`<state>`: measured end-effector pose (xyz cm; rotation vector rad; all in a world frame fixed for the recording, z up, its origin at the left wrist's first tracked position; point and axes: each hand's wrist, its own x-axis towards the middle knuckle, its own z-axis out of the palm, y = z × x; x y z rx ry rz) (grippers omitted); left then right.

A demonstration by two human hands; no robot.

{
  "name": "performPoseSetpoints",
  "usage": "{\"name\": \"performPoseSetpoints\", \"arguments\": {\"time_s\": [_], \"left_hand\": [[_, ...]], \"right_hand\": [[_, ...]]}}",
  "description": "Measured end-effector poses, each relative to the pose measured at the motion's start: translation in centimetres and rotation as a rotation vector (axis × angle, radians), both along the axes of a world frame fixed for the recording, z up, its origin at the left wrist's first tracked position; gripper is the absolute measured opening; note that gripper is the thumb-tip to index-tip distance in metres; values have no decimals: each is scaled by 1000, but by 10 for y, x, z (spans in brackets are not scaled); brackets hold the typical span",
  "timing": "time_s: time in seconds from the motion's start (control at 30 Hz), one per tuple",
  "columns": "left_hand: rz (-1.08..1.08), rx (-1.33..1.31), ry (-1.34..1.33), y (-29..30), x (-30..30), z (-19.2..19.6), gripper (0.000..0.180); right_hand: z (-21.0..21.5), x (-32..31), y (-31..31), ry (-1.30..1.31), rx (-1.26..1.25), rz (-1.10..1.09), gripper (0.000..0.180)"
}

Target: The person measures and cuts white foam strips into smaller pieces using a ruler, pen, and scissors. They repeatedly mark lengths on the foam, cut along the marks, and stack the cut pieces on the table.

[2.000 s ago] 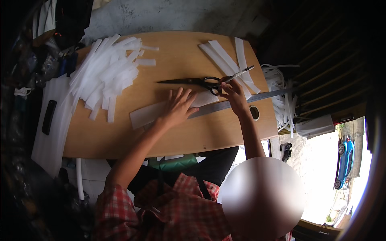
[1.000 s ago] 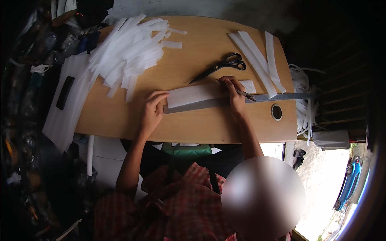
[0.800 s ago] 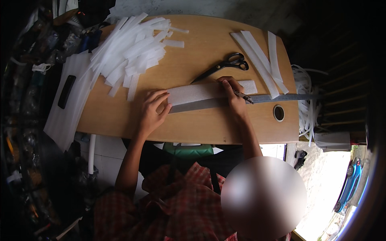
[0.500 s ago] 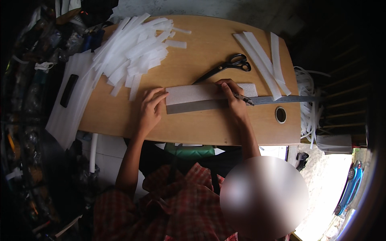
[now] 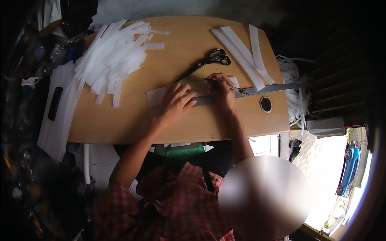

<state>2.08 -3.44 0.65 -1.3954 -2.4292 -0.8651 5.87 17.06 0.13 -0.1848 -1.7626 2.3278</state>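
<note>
Stretching across the middle of the view, the wooden table point(image 5: 132, 124) has a smooth tan top with a curved far edge and a round, pale-rimmed hole point(image 5: 265, 104) between 3 and 4 o'clock. Beyond it, at 12 o'clock, lies a dull grey surface point(image 5: 181, 9); a green padded seat point(image 5: 185, 150) shows at 6 o'clock above pale tiles point(image 5: 98, 164). Toward 4 o'clock, dark shoes point(image 5: 295, 148) and a blue car point(image 5: 349, 168) stand in bright daylight.

At the table's centre is a flat white foam strip point(image 5: 156, 95), a long grey ruler point(image 5: 265, 87) along its near side. Slightly blurred, the left hand point(image 5: 177, 100) lies over the strip, fingers parted and grasping nothing, thumb toward the ruler. The right hand point(image 5: 222, 86), over the strip's 3 o'clock end, has its fingers closed around a slim pen point(image 5: 240, 91).

Just beyond, toward 2 o'clock, lie black scissors point(image 5: 205, 62) with long tapering blades; farther that way are three loose strips point(image 5: 237, 52). Toward 10 o'clock spreads a heap of soft, translucent strips point(image 5: 116, 60). Between 8 and 9 o'clock a broad foam sheet point(image 5: 54, 124) hangs over the edge, bearing a black oblong point(image 5: 55, 103). Thin white ribbons point(image 5: 295, 92) tangle at 3 o'clock.
</note>
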Motion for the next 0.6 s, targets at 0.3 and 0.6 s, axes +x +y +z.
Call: {"name": "performPoseSetpoints", "arguments": {"time_s": [0.3, 0.6], "left_hand": [[-68, -92, 49, 15, -13, -10, 18], [-32, -131, 50, 18, -7, -16, 31]], "right_hand": [[-11, 8, 32, 24, 354, -119, 26], [-5, 17, 28, 2, 639, -148, 31]]}}
